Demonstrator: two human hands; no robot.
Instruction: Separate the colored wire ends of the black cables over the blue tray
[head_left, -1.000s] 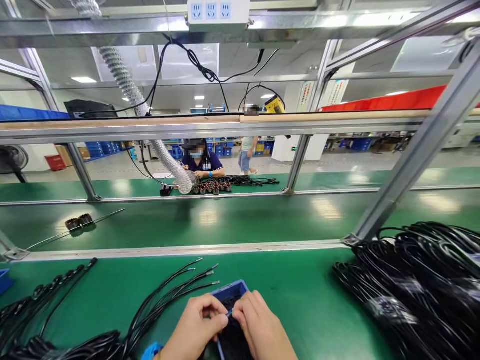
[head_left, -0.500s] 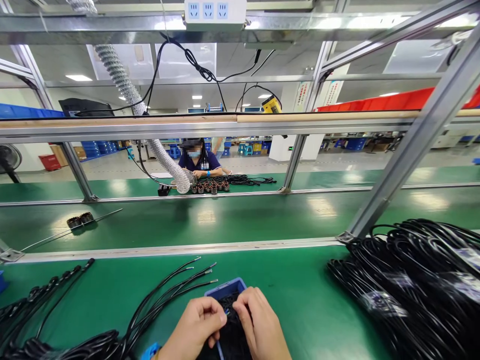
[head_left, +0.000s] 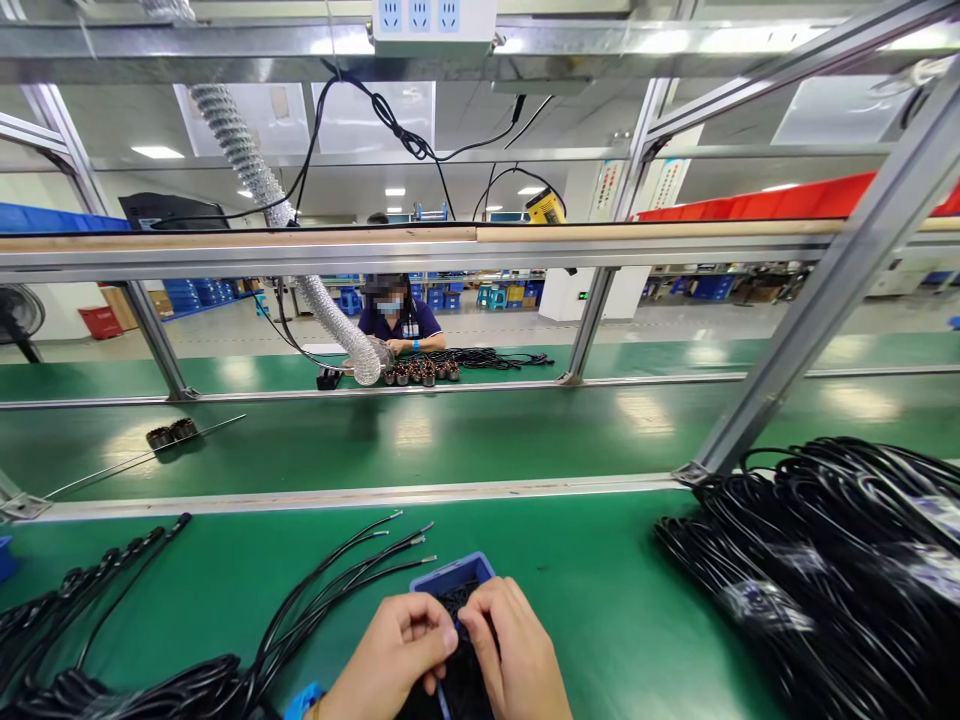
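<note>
Both forearms reach in from the bottom edge of the view, backs of the hands up, fingertips nearly meeting. The left hand (head_left: 409,650) angles inward with thumb and index finger pinched together and the other fingers curled under, a blue band (head_left: 304,702) around its wrist. The right hand (head_left: 514,645) leans toward it, fingers bent down side by side, thumb tucked beneath them

1. A tiny bluish piece (head_left: 460,625) showed at the fingertips of my left hand (head_left: 409,650), mostly hidden and too small to make out.
2. The blue bin (head_left: 452,573) sat upright on the green surface (head_left: 600,600) below my hands, open at the top, partly covered by them.
3. Small black pieces (head_left: 469,668) lay loosely heaped inside it.
</note>
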